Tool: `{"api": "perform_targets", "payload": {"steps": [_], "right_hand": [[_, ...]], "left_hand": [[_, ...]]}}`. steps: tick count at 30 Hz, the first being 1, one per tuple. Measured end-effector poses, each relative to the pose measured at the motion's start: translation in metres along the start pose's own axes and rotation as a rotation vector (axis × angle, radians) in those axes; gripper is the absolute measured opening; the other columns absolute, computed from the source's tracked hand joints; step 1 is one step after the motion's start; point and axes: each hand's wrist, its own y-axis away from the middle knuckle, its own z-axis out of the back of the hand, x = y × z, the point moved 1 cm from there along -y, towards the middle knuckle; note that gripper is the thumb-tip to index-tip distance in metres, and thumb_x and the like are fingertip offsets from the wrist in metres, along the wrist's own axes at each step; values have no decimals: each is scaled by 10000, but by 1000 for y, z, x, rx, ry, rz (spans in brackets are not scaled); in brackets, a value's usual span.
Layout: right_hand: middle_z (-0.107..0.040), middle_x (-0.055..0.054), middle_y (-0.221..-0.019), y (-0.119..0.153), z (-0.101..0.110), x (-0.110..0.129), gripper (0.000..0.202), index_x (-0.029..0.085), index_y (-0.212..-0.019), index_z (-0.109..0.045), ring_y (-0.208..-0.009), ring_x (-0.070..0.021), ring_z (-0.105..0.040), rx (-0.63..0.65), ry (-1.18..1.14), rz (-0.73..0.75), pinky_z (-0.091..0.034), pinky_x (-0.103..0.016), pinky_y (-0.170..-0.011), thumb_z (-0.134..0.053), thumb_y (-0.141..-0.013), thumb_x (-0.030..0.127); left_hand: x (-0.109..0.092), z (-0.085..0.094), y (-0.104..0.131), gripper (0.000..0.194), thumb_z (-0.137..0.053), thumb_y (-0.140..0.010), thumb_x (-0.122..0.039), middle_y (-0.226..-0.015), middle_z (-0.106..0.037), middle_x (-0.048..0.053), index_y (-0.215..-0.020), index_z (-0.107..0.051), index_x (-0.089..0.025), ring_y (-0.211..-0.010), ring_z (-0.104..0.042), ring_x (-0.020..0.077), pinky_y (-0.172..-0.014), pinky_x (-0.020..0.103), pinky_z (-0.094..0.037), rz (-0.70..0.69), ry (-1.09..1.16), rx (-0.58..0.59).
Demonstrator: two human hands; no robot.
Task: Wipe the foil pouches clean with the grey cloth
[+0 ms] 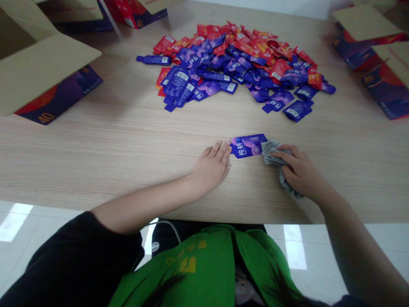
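Note:
A purple pouch [248, 145] with white lettering lies flat on the wooden table [96, 166] in front of me. The fingertips of my left hand [213, 165] rest against its narrow left end, with the fingers stretched out flat. My right hand [300, 170] is closed on a crumpled grey cloth [272, 153], whose edge touches the pouch's right end. Part of the cloth hangs down under the palm. Farther back lies a heap of similar pouches, purple ones [175, 83] toward the front and red ones [255, 44] mostly behind.
An open cardboard box [70, 91] marked 40 stands at the left, its flap leaning over the table. More boxes are behind it, including a red and blue one [150, 19]. Further open boxes [388, 89] stand at the right. The table's front edge runs just before my body.

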Motion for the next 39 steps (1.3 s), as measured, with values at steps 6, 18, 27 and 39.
{"api": "perform_targets", "payload": {"steps": [6, 18, 27, 39], "right_hand": [[-527, -144, -1425, -33, 14, 53, 538, 246, -1351, -664, -1324, -333, -548, -185, -130, 49, -483, -561, -1083, -420, -886, 128], [-516, -136, -1565, -52, -41, 85, 547, 206, -1479, -580, -1187, -368, -518, -122, 180, -27, -427, -571, -967, -408, -961, 240], [-490, -227, -1484, -22, -33, 30, 559, 164, -1490, -551, -1227, -404, -526, -208, 193, -230, -463, -620, -955, -364, -966, 228], [-478, -196, -1521, -70, -25, 98, 580, 150, -1466, -580, -1304, -334, -519, -163, 8, 4, -454, -537, -1083, -392, -919, 115]], "left_hand": [[2, -3, 2, 562, -352, -1103, -322, -1684, -355, 151, -1604, -404, -72, -1557, -362, 311, -1190, 425, -396, -27, 8, -53], [0, -2, 6, 573, -344, -1101, -314, -1686, -360, 141, -1618, -376, -68, -1571, -329, 316, -1223, 440, -361, -28, 19, -35], [0, -3, 4, 590, -340, -1095, -310, -1699, -334, 136, -1634, -338, -69, -1573, -321, 326, -1221, 447, -360, -32, 17, -23], [0, -1, 4, 570, -354, -1095, -312, -1675, -382, 151, -1602, -403, -57, -1551, -366, 332, -1209, 446, -369, -25, 31, -58]]}}
